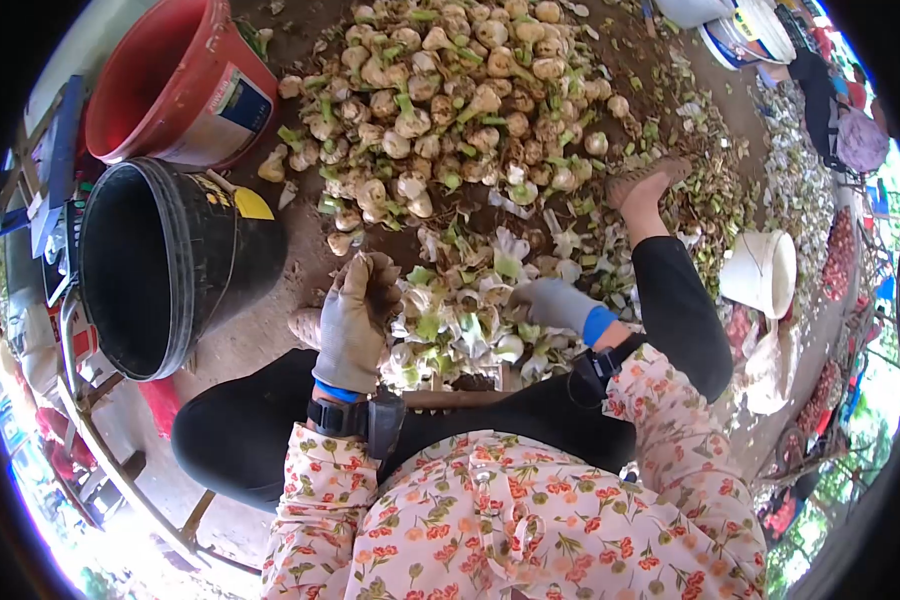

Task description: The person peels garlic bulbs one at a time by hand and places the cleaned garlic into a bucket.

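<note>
My left hand (355, 315), in a grey work glove with soiled fingertips, has its fingers curled inward, and what they hold, if anything, is hidden. A garlic bulb (344, 243) lies just beyond those fingertips. Over a heap of garlic peelings and cut leaves (465, 325), my gloved right hand (555, 305) shows its back, with its fingers closed and bent under; I cannot make out anything in them. Farther out on the ground spreads a large pile of garlic bulbs (425, 110) with short green stems.
To the left stand a black bucket (245, 270) and a red bucket (155, 90). A white bucket (758, 275) leans on the right, near my bare foot (650, 180). Dry peelings (800, 170) cover the ground along the right. A wooden frame (120, 460) stands at lower left.
</note>
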{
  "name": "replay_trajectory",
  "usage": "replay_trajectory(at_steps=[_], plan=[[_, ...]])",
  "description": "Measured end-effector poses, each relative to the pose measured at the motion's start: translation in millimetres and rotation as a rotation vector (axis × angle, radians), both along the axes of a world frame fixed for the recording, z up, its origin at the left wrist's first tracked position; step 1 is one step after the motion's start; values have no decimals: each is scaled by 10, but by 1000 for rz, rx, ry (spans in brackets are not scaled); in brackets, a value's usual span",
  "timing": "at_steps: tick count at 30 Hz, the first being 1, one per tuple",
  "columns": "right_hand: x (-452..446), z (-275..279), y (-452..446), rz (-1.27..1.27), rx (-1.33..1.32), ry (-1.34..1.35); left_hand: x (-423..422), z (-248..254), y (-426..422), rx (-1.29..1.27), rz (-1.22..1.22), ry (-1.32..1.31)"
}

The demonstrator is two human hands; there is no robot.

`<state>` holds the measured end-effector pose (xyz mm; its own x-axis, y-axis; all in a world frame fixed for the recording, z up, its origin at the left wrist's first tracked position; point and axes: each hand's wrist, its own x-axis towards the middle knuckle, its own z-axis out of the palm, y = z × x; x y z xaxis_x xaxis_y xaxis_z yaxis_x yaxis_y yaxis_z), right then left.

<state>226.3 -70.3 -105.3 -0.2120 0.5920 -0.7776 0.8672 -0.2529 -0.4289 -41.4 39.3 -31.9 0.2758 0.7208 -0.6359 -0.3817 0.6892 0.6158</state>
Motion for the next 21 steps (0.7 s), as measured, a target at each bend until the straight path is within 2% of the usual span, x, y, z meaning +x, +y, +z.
replay_trajectory(at_steps=[1, 4, 7, 11, 14, 15, 16, 18, 20, 21], plan=[[-58, -164, -54, 43, -83, 136, 26, -18, -2, 16, -20, 32], [-168, -431, -205, 115, -187, 163, 82, -22, 12, 32, -51, -20], [-316, -589, -258, 381, -176, 178, 125, -25, 36, -16, -92, -12], [-617, -750, -304, 669, -12, 71, 115, -151, 40, -72, -130, 34], [-588, -879, -155, 519, 9, 26, 120, -161, 20, -87, -188, 111], [-517, -711, -11, 502, 26, 95, 141, -178, 13, -82, -228, 164], [-426, -675, 53, 347, 68, 216, 152, -204, 5, -76, -267, 217], [-249, -573, 167, 34, 152, 454, 184, -236, -3, 150, -612, 451], [-113, 32, 492, -67, 102, 573, 210, -425, -104, 223, -772, 356], [-72, 299, 605, -114, 77, 629, 255, -358, -130, 160, -822, 253]])
